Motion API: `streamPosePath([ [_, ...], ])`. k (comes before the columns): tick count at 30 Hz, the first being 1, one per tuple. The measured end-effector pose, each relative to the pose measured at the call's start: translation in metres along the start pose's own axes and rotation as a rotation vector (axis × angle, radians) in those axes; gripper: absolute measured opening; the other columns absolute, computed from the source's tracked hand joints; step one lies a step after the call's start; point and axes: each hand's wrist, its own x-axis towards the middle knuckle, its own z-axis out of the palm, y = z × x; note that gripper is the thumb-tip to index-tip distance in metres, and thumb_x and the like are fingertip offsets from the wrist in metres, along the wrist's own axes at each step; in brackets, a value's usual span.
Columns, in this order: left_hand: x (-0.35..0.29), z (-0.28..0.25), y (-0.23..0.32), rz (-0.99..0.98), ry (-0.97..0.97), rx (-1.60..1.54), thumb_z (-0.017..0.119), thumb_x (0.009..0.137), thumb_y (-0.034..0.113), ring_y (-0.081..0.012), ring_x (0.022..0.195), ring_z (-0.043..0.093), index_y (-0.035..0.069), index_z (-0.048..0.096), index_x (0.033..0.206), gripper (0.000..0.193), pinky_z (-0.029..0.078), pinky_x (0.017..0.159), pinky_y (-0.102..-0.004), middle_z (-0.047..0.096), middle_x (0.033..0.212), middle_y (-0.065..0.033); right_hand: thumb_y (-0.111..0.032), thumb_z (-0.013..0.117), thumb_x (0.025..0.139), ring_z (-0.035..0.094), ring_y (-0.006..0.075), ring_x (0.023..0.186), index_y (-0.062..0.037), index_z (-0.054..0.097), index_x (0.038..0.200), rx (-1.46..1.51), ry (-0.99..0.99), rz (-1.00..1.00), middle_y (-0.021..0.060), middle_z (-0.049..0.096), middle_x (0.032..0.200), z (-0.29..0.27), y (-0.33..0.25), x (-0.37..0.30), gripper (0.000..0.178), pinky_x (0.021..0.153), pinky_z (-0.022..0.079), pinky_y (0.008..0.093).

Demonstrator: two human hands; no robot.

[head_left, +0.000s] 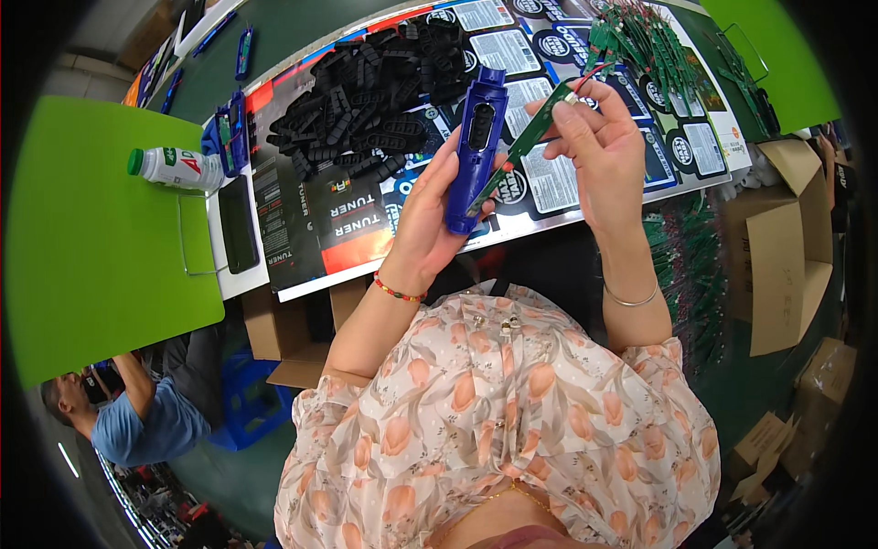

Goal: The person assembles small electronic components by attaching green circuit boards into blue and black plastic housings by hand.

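My left hand (pixel 425 209) is wrapped round a long blue plastic housing (pixel 463 188), held tilted above the table's near edge. A black rubber keypad (pixel 480 125) sits in the housing's oval opening. Between thumb and fingers, my right hand (pixel 599 137) pinches a narrow green circuit board (pixel 533 131) near its upper end, where red wires come off. The board slants down to the left, and its lower end is at the housing's right side; I cannot tell whether it is seated there. Left of my hands lies a heap of black rubber keypads (pixel 366 105).
Wired green circuit boards (pixel 645 46) are piled at the back right. A white bottle with a green cap (pixel 178 168) and a dark phone (pixel 240 224) are at the left, near more blue housings (pixel 234 137). Cardboard boxes (pixel 777 265) stand right; a seated person (pixel 151 416) is lower left.
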Motion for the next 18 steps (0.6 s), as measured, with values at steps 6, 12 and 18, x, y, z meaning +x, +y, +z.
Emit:
streamPosePath([
  [6,-0.003,-0.004,-0.001,0.034,-0.023,0.071,0.045,0.103,0.026,-0.0205,0.087,0.061,0.015,0.028,0.152,0.053,0.053,0.072,-0.0322,0.059,0.121,-0.0148,-0.005,0.063,0.093,0.065,0.0094,0.075,0.0012,0.052,0.111,-0.072,-0.048,0.024,0.0103,0.070,0.090,0.010,0.012,-0.009,0.022,0.061,0.053,0.0203],
  [12,-0.004,-0.004,-0.002,0.050,-0.030,0.139,0.048,0.102,0.027,-0.0195,0.085,0.062,0.011,0.026,0.153,0.057,0.055,0.072,-0.0317,0.059,0.124,-0.0148,-0.005,0.063,0.093,0.066,0.0098,0.071,0.0015,0.052,0.109,-0.073,-0.066,-0.004,0.0104,0.070,0.088,0.015,0.018,-0.011,0.021,0.060,0.052,0.0192],
  [18,-0.002,-0.006,-0.003,0.048,-0.021,0.152,0.048,0.102,0.026,-0.0190,0.084,0.063,0.011,0.027,0.152,0.056,0.055,0.072,-0.0317,0.060,0.123,-0.0150,-0.008,0.064,0.093,0.066,0.0093,0.070,0.0011,0.052,0.109,-0.129,-0.107,0.031,0.0092,0.069,0.084,0.011,0.018,-0.009,0.022,0.054,0.048,0.0181],
])
